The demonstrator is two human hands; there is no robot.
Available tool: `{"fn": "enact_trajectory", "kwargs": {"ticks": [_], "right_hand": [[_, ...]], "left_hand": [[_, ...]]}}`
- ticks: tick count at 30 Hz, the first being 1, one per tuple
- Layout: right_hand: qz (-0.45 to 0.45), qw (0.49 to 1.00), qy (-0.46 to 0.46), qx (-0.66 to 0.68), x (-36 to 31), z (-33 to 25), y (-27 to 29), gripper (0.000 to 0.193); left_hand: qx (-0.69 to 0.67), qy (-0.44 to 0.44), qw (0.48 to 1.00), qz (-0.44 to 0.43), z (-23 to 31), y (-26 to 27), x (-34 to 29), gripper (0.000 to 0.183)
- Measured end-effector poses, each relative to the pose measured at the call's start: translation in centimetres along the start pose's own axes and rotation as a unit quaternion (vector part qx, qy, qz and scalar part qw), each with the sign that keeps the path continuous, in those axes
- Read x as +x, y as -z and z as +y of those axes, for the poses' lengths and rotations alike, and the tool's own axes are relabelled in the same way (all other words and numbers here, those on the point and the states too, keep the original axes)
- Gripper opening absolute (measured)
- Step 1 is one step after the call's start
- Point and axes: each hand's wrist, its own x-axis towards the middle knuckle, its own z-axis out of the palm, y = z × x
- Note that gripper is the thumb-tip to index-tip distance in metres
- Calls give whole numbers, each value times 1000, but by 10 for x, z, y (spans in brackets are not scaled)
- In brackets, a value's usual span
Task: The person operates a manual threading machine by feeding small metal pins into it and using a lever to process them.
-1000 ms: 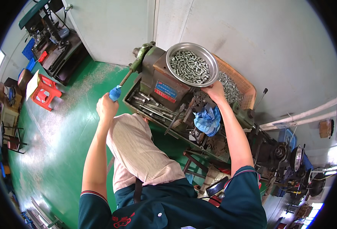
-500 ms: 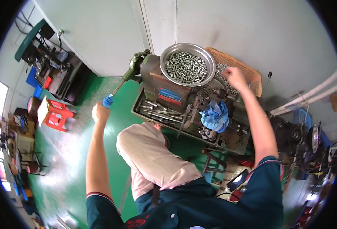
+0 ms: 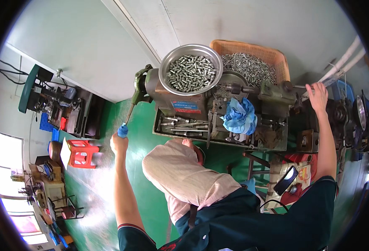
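My left hand (image 3: 119, 143) is closed round the blue-wrapped end (image 3: 123, 130) of a lever handle, whose metal rod slants up to a green arm (image 3: 139, 85) on the left of a small bench lathe (image 3: 184, 105). Over at the lathe's right end, my right hand (image 3: 317, 97) has its fingers apart beside a thin rod (image 3: 300, 86). Whether it touches the rod is hard to see. A round metal bowl (image 3: 164, 75) full of small metal pins stands on top of the lathe. Crumpled blue cloth (image 3: 239, 117) lies on the lathe's front part.
Behind the lathe, an orange plastic basket (image 3: 281, 67) holds many small metal parts. The tray (image 3: 180, 134) below contains rods and tools. A red stool (image 3: 84, 154) stands on the green floor at left, and a phone (image 3: 285, 180) lies at lower right.
My right hand has left the spot over the parts beside the bowl and moved right to the lathe's end, its fingers now spread. My left hand still grips the lever handle. The view has shifted.
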Motion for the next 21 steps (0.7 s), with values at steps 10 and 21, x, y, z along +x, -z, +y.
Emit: {"fn": "enact_trajectory", "kwargs": {"ticks": [10,21], "right_hand": [[-72,997,-19,8,-32,-3,34,53],[-81,996,-26,-17,-34,-4,36,55]], "left_hand": [[-24,-25,999,13,6,1,-2,13],[-17,-28,999,4,6,1,-1,14]]}}
